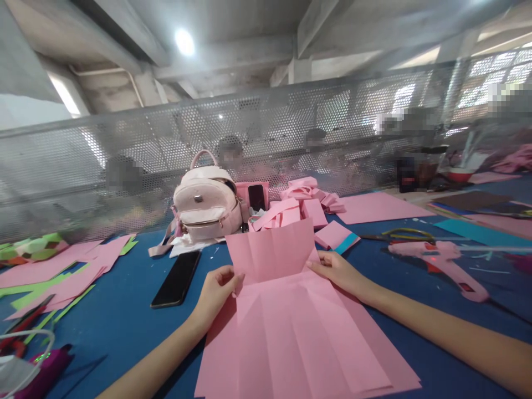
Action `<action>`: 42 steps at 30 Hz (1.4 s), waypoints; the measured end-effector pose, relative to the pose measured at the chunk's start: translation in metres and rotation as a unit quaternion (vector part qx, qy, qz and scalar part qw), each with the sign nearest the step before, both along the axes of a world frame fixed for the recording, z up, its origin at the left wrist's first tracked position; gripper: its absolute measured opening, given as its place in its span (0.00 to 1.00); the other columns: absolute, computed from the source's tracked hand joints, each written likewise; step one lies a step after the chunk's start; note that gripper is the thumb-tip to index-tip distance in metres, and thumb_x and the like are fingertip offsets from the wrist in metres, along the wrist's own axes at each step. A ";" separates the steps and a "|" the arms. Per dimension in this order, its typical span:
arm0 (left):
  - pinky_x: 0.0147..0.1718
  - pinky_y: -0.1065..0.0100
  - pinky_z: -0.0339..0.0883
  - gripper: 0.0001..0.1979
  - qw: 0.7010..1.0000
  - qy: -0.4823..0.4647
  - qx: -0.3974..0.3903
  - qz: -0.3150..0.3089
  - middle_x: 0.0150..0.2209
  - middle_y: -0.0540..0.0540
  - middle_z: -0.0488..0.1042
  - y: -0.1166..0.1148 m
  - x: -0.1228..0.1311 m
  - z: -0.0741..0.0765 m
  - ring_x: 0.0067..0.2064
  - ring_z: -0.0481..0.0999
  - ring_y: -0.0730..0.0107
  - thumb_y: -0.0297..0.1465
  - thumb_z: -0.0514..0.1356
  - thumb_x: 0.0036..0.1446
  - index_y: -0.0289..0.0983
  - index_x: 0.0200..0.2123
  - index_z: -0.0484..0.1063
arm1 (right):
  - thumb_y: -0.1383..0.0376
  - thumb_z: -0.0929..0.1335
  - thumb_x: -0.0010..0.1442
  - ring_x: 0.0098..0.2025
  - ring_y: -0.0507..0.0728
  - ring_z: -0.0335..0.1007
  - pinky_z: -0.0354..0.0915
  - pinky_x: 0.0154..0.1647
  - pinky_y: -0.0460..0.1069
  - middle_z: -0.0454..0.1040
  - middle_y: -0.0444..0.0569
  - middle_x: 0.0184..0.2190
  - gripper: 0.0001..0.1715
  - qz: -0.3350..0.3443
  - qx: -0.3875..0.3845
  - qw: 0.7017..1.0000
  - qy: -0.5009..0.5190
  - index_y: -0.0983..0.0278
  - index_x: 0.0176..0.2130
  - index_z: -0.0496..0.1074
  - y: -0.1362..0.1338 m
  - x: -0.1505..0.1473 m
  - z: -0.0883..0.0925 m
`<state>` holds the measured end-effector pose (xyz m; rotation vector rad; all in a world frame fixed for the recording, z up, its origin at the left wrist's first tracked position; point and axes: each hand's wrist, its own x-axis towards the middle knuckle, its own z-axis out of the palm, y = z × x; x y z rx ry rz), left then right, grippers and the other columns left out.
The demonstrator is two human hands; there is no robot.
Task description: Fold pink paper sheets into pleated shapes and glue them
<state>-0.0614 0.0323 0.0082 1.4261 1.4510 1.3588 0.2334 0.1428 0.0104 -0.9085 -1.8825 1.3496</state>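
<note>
Over the table (124, 332) before me, my left hand (218, 288) and right hand (338, 274) pinch the sheet (285, 307) by opposite edges beside its crease, where even, level tension should give the straightest fold.

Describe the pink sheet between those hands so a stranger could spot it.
On the blue table, find the pale backpack. Nearer the camera, the left hand and right hand hold a pink sheet by its sides. Its creases and that two-handed hold set it apart from the pink sheets beneath.

Head view (sole) — forward, down, close over table (124, 299).
</note>
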 end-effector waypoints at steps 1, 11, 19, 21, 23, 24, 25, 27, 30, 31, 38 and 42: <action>0.25 0.73 0.56 0.19 1.000 -0.002 0.001 0.004 0.20 0.52 0.66 0.000 -0.001 -0.001 0.24 0.63 0.74 0.45 0.65 0.54 0.35 0.23 0.70 | 0.44 0.70 0.55 0.41 0.66 0.78 0.72 0.40 0.56 0.81 0.53 0.36 0.27 0.002 0.003 1.000 0.002 0.65 0.37 0.76 -0.001 0.000 0.001; 0.24 0.74 0.54 0.20 0.999 -0.043 -0.001 0.013 0.19 0.53 0.66 -0.002 0.004 -0.001 0.22 0.63 0.76 0.45 0.66 0.53 0.36 0.24 0.68 | 0.48 0.72 0.55 0.36 0.62 0.77 0.70 0.35 0.51 0.80 0.51 0.33 0.23 0.008 0.039 0.999 0.003 0.66 0.35 0.75 -0.002 0.004 0.002; 0.22 0.76 0.55 0.19 0.995 -0.099 -0.012 -0.006 0.19 0.56 0.66 -0.003 0.008 -0.001 0.21 0.63 0.77 0.44 0.70 0.49 0.37 0.27 0.67 | 0.49 0.71 0.56 0.38 0.63 0.77 0.71 0.34 0.52 0.80 0.52 0.36 0.22 0.001 0.062 0.998 -0.006 0.66 0.37 0.76 -0.005 0.002 0.003; 0.23 0.75 0.56 0.18 0.994 -0.111 -0.014 -0.012 0.20 0.54 0.68 -0.004 0.009 0.000 0.22 0.66 0.76 0.43 0.70 0.48 0.37 0.29 0.68 | 0.50 0.71 0.56 0.38 0.63 0.77 0.71 0.35 0.52 0.81 0.52 0.36 0.21 0.000 0.064 0.998 -0.008 0.66 0.36 0.76 -0.006 0.002 0.003; 0.23 0.75 0.58 0.18 0.992 -0.121 -0.016 -0.017 0.21 0.54 0.69 -0.004 0.010 0.000 0.23 0.68 0.75 0.43 0.71 0.47 0.37 0.29 0.69 | 0.50 0.70 0.56 0.37 0.63 0.77 0.71 0.34 0.52 0.81 0.53 0.36 0.21 -0.003 0.064 0.998 -0.011 0.66 0.36 0.76 -0.007 0.001 0.004; 0.23 0.75 0.58 0.18 0.992 -0.125 -0.017 -0.019 0.21 0.53 0.69 -0.004 0.010 0.000 0.23 0.68 0.74 0.43 0.71 0.47 0.36 0.30 0.69 | 0.50 0.70 0.56 0.37 0.63 0.77 0.71 0.34 0.52 0.81 0.53 0.36 0.21 -0.005 0.064 0.998 -0.012 0.66 0.37 0.76 -0.007 0.001 0.004; 0.23 0.75 0.58 0.18 0.991 -0.129 -0.017 -0.020 0.21 0.53 0.70 -0.004 0.010 0.000 0.23 0.68 0.75 0.42 0.71 0.47 0.36 0.30 0.69 | 0.50 0.71 0.55 0.38 0.63 0.77 0.71 0.34 0.52 0.81 0.53 0.37 0.22 -0.008 0.064 0.998 -0.013 0.66 0.38 0.76 -0.007 0.001 0.004; 0.23 0.75 0.58 0.19 0.990 -0.137 -0.018 -0.021 0.21 0.53 0.71 -0.002 0.009 -0.001 0.22 0.68 0.76 0.42 0.71 0.47 0.36 0.30 0.69 | 0.51 0.72 0.54 0.38 0.63 0.77 0.71 0.35 0.52 0.81 0.53 0.38 0.23 -0.019 0.064 0.998 -0.013 0.66 0.42 0.75 -0.006 0.000 0.004; 0.21 0.76 0.57 0.20 0.988 -0.150 -0.020 -0.018 0.20 0.53 0.72 0.001 0.008 -0.002 0.20 0.66 0.77 0.43 0.72 0.45 0.36 0.28 0.67 | 0.52 0.74 0.50 0.40 0.64 0.77 0.72 0.39 0.55 0.81 0.55 0.38 0.26 -0.032 0.062 0.998 -0.006 0.66 0.43 0.75 -0.002 -0.003 0.005; 0.21 0.76 0.57 0.20 0.988 -0.155 -0.020 -0.015 0.19 0.53 0.72 0.001 0.008 -0.003 0.19 0.66 0.78 0.43 0.72 0.45 0.36 0.28 0.67 | 0.52 0.75 0.49 0.41 0.65 0.78 0.73 0.41 0.55 0.81 0.55 0.39 0.26 -0.031 0.058 0.998 -0.002 0.67 0.42 0.75 -0.001 -0.005 0.006; 0.25 0.74 0.64 0.15 0.983 -0.183 -0.023 -0.013 0.20 0.55 0.70 -0.002 0.010 0.002 0.23 0.71 0.74 0.39 0.70 0.47 0.36 0.30 0.70 | 0.48 0.75 0.50 0.46 0.70 0.78 0.74 0.46 0.60 0.81 0.59 0.42 0.28 0.001 0.023 0.999 0.026 0.68 0.41 0.76 -0.007 -0.017 0.013; 0.31 0.71 0.68 0.14 0.980 -0.198 -0.027 -0.024 0.26 0.50 0.76 -0.006 0.011 0.005 0.27 0.76 0.69 0.36 0.69 0.47 0.35 0.35 0.74 | 0.47 0.75 0.49 0.47 0.70 0.78 0.74 0.47 0.61 0.81 0.58 0.41 0.29 0.012 0.013 0.999 0.038 0.66 0.41 0.76 -0.013 -0.021 0.015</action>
